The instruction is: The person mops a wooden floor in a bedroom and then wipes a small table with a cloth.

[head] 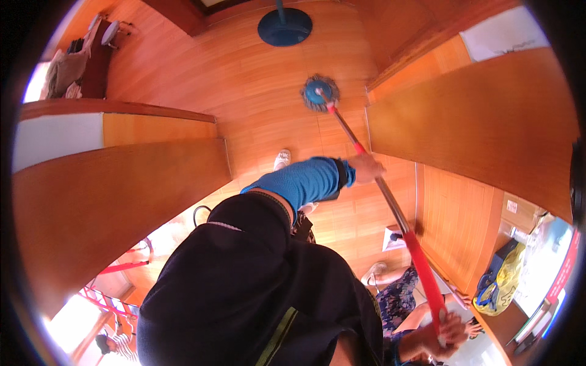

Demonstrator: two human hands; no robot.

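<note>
A spin mop runs diagonally across the view, its steel pole (pixel 393 203) fitted with red grips. The blue round mop head (pixel 317 92) with grey strands rests on the wood-look floor (pixel 293 123). My left hand (pixel 366 168), at the end of a blue sleeve, is wrapped around the pole near its middle, just below a red collar. At the lower right, my right hand (pixel 442 336) grips the upper end of the long red handle (pixel 423 270). Part of my white shoe (pixel 283 158) shows beneath the blue sleeve.
Brown wooden panels (pixel 476 114) flank the passage. A dark round stand base (pixel 284 27) is ahead. A seated person in floral clothing (pixel 398 299) is close at right, beside a desk with a yellow plastic bag (pixel 501 286). Another person in stripes (pixel 123 347) is at lower left.
</note>
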